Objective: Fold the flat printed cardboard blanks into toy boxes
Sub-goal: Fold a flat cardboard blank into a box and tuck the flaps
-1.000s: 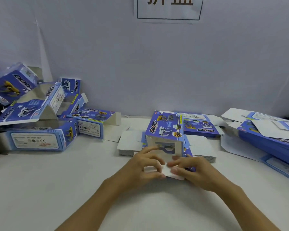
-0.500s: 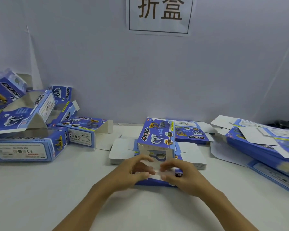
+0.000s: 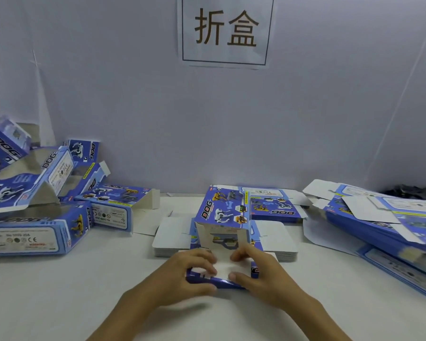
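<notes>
A half-formed blue toy box (image 3: 222, 217) printed "DOG" lies in front of me on the white table, its open end toward me. My left hand (image 3: 182, 276) and my right hand (image 3: 261, 271) both grip its near end, fingers pressing the white end flaps (image 3: 223, 269) inward. Under and behind the box lies a stack of flat blanks (image 3: 278, 239), white side up. My fingers hide the flap edges.
Several folded boxes (image 3: 37, 230) are heaped at the left against the wall. More flat printed blanks (image 3: 389, 217) are piled at the right. Another blank (image 3: 273, 205) lies behind the stack. A paper sign (image 3: 225, 30) hangs on the wall above.
Both hands stay on the box's near end; the flaps are pressed further in and the blue bottom edge now shows under my fingers. The camera has tilted up.
</notes>
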